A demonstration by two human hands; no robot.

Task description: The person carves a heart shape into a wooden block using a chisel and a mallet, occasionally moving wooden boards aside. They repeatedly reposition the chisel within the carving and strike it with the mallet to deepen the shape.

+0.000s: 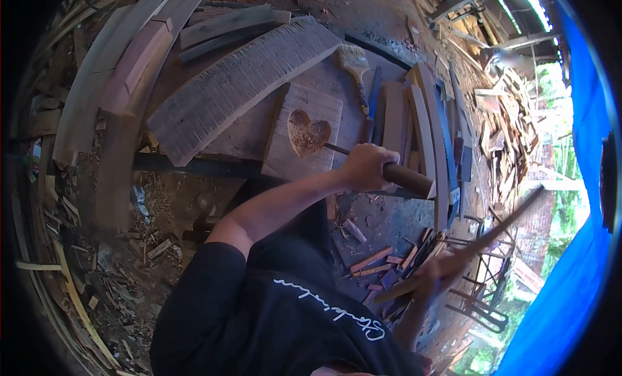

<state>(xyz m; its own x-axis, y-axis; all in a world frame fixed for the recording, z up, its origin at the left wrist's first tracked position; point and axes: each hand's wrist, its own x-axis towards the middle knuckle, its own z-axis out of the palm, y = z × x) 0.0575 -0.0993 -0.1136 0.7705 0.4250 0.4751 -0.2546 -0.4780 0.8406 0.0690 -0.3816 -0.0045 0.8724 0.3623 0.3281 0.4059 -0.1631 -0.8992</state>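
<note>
My left hand [368, 168] is closed around a chisel with a thick wooden handle [409, 180]. Its thin metal shank reaches into a heart-shaped hollow [307, 133] cut in a wooden board [329, 104]. Wood chips lie in the hollow, and the shape of the chisel's tip cannot be made out. Off to the lower right, my right hand [430, 279], smeared by motion, grips a long wooden stick [483, 243]. The stick slants up to the right, apart from the chisel.
A thick rough plank [246, 84] lies beside the board on the bench. A paintbrush [354, 68] and stacked wood strips [394, 120] are at its right. Offcuts [376, 266] litter the ground. A metal rack [483, 305] and blue tarp [557, 292] stand farther right.
</note>
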